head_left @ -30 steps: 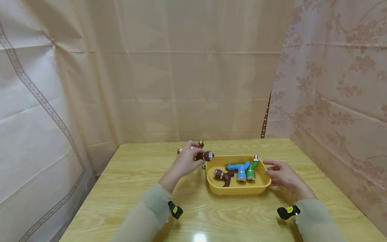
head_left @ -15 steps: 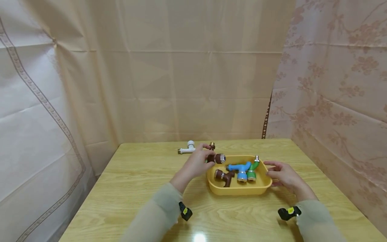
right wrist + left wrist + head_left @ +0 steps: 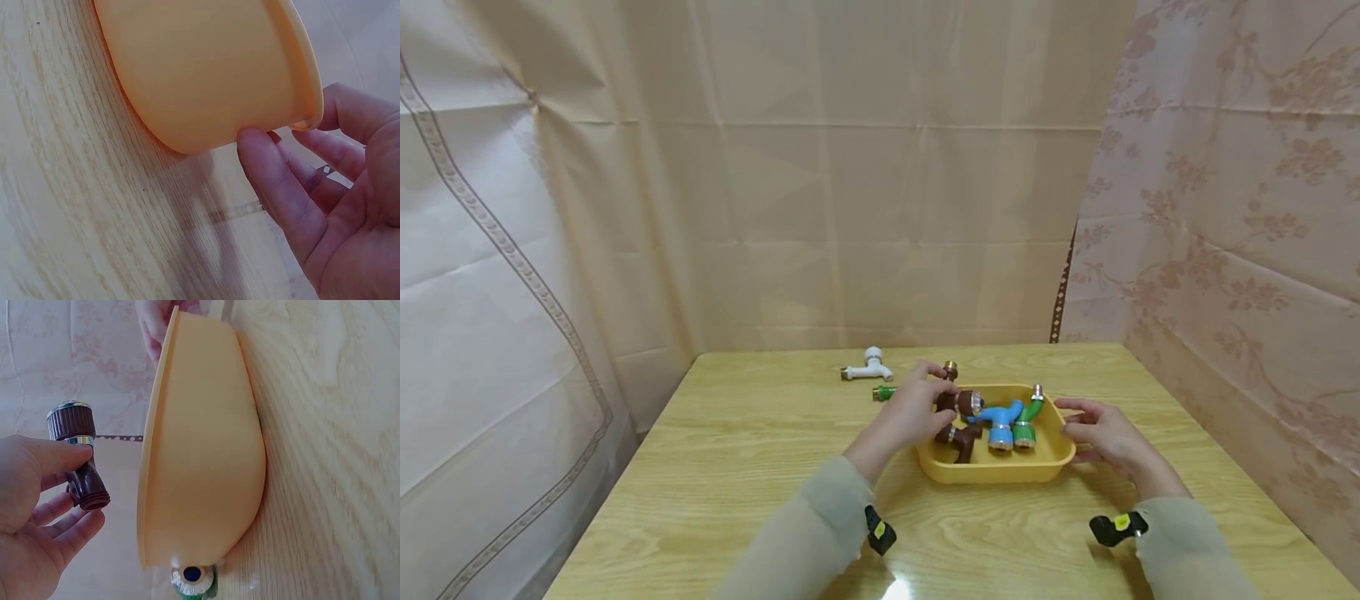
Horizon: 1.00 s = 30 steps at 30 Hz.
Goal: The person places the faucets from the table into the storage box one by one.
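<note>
My left hand [image 3: 934,397] pinches a brown plastic tap [image 3: 961,402] between thumb and fingers and holds it above the left rim of a yellow tray [image 3: 992,471]. The left wrist view shows the same tap [image 3: 78,456] in the air beside the tray's outer wall [image 3: 206,444]. Inside the tray lie another brown tap [image 3: 957,437], a blue tap [image 3: 997,421] and a green tap [image 3: 1026,421]. My right hand [image 3: 1086,427] rests against the tray's right end, with the thumb [image 3: 275,181] on the wall [image 3: 206,69] and the fingers straight past the rim.
A white tap [image 3: 867,367] and a small green tap [image 3: 883,392] lie on the wooden table [image 3: 737,450] left of the tray, the green one [image 3: 192,578] close to the tray's corner. Draped curtains close off the back and both sides.
My left hand has carried the brown tap to the right, from beside the tray to over its left rim, uncovering the green tap on the table. The right hand has stayed put.
</note>
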Available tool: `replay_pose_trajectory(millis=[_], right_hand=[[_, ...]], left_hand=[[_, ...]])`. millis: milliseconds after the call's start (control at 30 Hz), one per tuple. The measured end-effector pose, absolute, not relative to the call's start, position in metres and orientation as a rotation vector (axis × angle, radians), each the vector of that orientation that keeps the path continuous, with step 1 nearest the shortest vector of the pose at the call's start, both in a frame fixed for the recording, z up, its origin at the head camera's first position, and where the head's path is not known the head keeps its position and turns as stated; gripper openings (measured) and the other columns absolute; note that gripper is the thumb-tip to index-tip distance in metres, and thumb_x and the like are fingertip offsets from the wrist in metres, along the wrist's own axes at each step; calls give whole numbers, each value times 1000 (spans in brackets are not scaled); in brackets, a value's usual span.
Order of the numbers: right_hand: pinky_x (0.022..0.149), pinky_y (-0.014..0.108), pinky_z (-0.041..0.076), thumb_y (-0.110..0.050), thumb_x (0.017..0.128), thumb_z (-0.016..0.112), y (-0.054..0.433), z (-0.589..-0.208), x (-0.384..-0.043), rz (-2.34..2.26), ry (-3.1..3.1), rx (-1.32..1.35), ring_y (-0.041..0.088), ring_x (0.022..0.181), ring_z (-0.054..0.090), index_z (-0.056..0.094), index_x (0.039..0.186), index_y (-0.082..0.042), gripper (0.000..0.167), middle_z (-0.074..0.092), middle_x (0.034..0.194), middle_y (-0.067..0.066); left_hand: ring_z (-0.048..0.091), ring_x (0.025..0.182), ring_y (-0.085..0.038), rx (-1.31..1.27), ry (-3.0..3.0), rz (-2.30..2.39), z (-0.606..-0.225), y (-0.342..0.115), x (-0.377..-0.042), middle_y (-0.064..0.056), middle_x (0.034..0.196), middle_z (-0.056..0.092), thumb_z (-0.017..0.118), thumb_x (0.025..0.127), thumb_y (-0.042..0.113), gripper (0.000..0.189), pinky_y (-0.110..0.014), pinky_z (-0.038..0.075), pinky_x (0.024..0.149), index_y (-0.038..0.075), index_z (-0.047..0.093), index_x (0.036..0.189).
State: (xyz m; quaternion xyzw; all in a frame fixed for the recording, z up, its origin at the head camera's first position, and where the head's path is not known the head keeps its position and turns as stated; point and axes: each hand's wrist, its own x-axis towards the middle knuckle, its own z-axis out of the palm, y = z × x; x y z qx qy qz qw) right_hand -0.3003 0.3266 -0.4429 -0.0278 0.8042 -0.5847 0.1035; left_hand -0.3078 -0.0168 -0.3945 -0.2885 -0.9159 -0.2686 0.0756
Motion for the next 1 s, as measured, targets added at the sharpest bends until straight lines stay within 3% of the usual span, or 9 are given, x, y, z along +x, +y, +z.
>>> replay_pose_trajectory(millis=[233, 800, 1000], right_hand=[[77, 49, 60, -2, 96, 63, 327, -443, -300, -1732, 2363, -83, 29, 97, 67, 35, 153, 5, 64, 51, 127, 30], [77, 48, 61, -3, 96, 64, 327, -443, -300, -1709, 2381, -76, 30, 96, 67, 35, 153, 3, 64, 51, 127, 30], [77, 48, 61, -2, 95, 64, 327, -444, -300, -1717, 2380, -79, 30, 96, 67, 36, 153, 4, 64, 51, 127, 30]], left_hand=[[59, 96, -12, -861, -2753, -781, -395, -8, -303, -5, 138, 48, 75, 95, 22, 31, -21, 50, 78, 15, 73, 124], [59, 106, -15, -899, -2775, -738, -402, 1, -302, -4, 136, 50, 76, 94, 21, 31, -23, 50, 87, 16, 74, 124], [62, 107, -16, -890, -2794, -806, -407, 0, -302, -3, 139, 49, 73, 96, 23, 34, -23, 51, 84, 14, 70, 129]])
